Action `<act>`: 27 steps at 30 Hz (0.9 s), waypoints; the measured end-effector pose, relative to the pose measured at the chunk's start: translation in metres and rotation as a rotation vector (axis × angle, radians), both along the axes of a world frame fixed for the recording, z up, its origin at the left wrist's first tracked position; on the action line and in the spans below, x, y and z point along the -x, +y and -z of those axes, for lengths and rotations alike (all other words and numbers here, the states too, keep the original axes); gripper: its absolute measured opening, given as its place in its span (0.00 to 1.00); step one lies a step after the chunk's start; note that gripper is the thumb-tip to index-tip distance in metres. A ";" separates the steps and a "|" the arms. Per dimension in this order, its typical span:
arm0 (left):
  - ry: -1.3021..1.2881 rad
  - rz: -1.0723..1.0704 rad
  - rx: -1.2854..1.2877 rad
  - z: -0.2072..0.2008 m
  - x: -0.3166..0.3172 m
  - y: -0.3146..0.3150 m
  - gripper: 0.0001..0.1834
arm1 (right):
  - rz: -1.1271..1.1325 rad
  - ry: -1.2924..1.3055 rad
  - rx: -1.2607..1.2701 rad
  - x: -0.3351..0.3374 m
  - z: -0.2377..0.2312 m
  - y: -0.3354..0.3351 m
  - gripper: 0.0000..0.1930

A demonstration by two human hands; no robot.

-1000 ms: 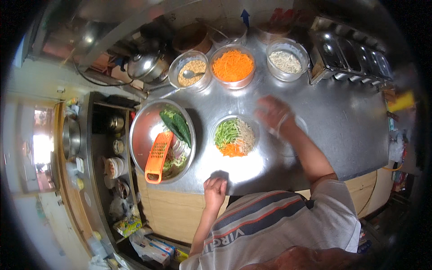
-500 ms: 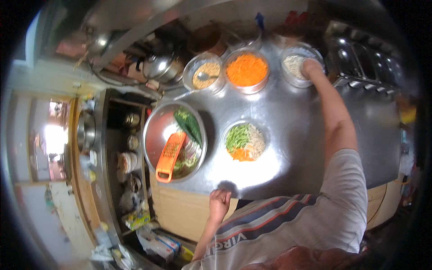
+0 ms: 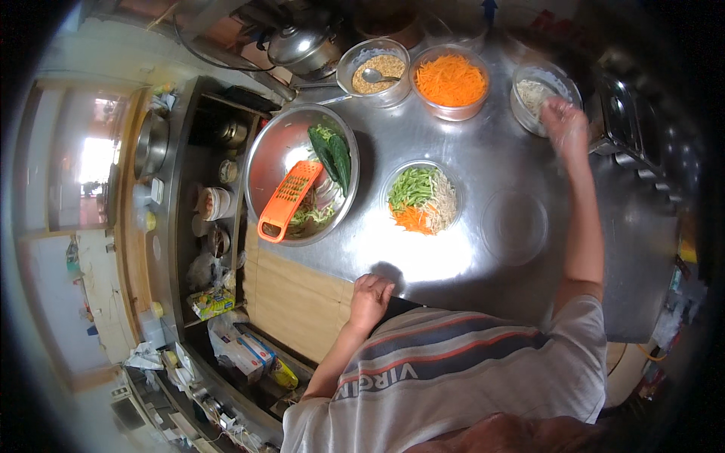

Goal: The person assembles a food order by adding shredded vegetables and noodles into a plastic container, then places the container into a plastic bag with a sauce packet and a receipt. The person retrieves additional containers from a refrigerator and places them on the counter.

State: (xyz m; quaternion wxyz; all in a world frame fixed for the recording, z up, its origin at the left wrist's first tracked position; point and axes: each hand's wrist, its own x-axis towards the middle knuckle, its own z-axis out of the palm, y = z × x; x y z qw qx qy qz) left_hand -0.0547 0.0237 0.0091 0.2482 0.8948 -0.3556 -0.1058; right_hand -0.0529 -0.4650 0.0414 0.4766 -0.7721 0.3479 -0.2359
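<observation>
The clear round plastic bowl of pale shredded food is standing at the far right of the shiny steel worktop, and the right hand, wearing a thin see-through glove, is hovering over its near rim with the fingers bunched together; whether anything is pinched between them cannot be told. The left hand is resting on the near edge of the worktop, fingers curled loosely and holding nothing.

Nearer the person, at the middle of the worktop, a shallow clear round dish is holding green beans, orange carrot shreds and pale strands side by side. A clear round lid is lying flat just to the right of it. Along the far edge, left of the pale bowl, a clear bowl of grated orange carrot is standing beside a clear bowl of tan grains with a metal spoon in it. To the left, a wide steel mixing basin is holding dark green cucumbers and an orange plastic grater leaning on its rim.
</observation>
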 end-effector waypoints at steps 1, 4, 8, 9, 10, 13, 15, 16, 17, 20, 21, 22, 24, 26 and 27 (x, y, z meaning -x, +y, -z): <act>0.009 0.010 0.011 0.000 0.001 -0.001 0.03 | -0.025 -0.068 -0.118 0.004 -0.005 0.026 0.11; 0.007 0.060 0.047 0.004 -0.002 -0.004 0.04 | -0.293 -0.107 -0.075 0.015 -0.007 0.098 0.09; -0.013 0.121 0.069 -0.002 -0.009 -0.013 0.04 | -0.455 -0.065 0.312 0.018 -0.003 0.177 0.07; -0.021 0.137 0.087 -0.004 -0.010 -0.015 0.04 | -0.473 -0.131 0.325 0.019 0.010 0.192 0.07; -0.029 0.154 0.104 -0.004 -0.011 -0.016 0.04 | -0.479 -0.152 0.217 0.020 0.033 0.204 0.08; 0.018 0.180 0.103 0.001 -0.014 -0.012 0.04 | -0.497 0.019 0.366 0.025 0.071 0.223 0.13; 0.004 0.183 0.134 0.007 -0.015 -0.004 0.05 | -0.446 0.053 0.485 0.029 0.073 0.225 0.14; -0.003 0.183 0.149 0.009 -0.016 0.000 0.05 | -0.432 0.032 0.166 0.028 0.076 0.224 0.15; 0.017 0.186 0.149 0.011 -0.016 0.004 0.05 | -0.367 0.003 -0.140 0.028 0.079 0.222 0.16; 0.049 0.181 0.149 0.016 -0.020 0.016 0.05 | -0.462 0.329 0.147 0.023 0.024 0.229 0.15; 0.049 0.184 0.156 0.016 -0.021 0.018 0.05 | -0.518 0.365 0.382 0.022 0.036 0.234 0.14; 0.050 0.188 0.162 0.015 -0.021 0.019 0.05 | -0.571 0.401 0.617 0.022 0.046 0.238 0.12; 0.059 0.195 0.179 0.012 -0.025 0.024 0.05 | -0.518 0.317 0.803 0.023 0.059 0.252 0.13; 0.054 0.187 0.195 0.012 -0.030 0.028 0.06 | -0.573 0.385 0.791 0.018 0.051 0.255 0.15; 0.049 0.175 0.198 0.012 -0.031 0.033 0.06 | -0.539 0.486 0.697 0.014 0.040 0.255 0.15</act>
